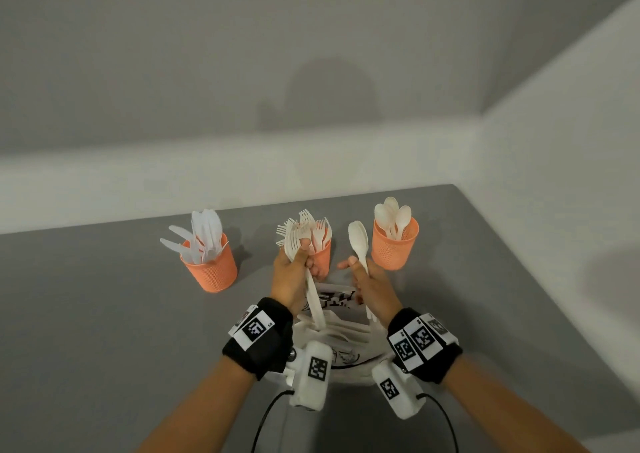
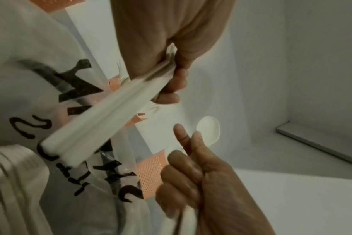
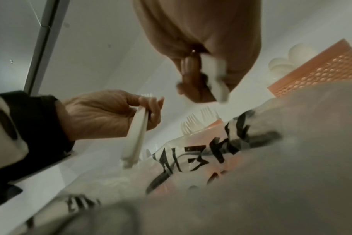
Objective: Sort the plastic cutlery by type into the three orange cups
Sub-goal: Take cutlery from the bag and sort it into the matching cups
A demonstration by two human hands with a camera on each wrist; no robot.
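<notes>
Three orange cups stand in a row on the grey table: the left cup (image 1: 211, 269) holds white knives, the middle cup (image 1: 322, 257) holds forks, the right cup (image 1: 394, 243) holds spoons. My left hand (image 1: 294, 272) grips a bundle of white forks (image 1: 297, 236) by their handles, just in front of the middle cup. My right hand (image 1: 367, 279) holds white spoons (image 1: 358, 238), bowls up, left of the right cup. In the left wrist view the fork handles (image 2: 103, 114) cross the frame. The right wrist view shows the spoon handles (image 3: 216, 79) in my fingers.
A clear plastic bag with black print (image 1: 337, 298) lies below my hands, with more white cutlery (image 1: 332, 328) on it. White walls close off the table at the back and right. Bare grey table (image 1: 104, 314) stretches to the left.
</notes>
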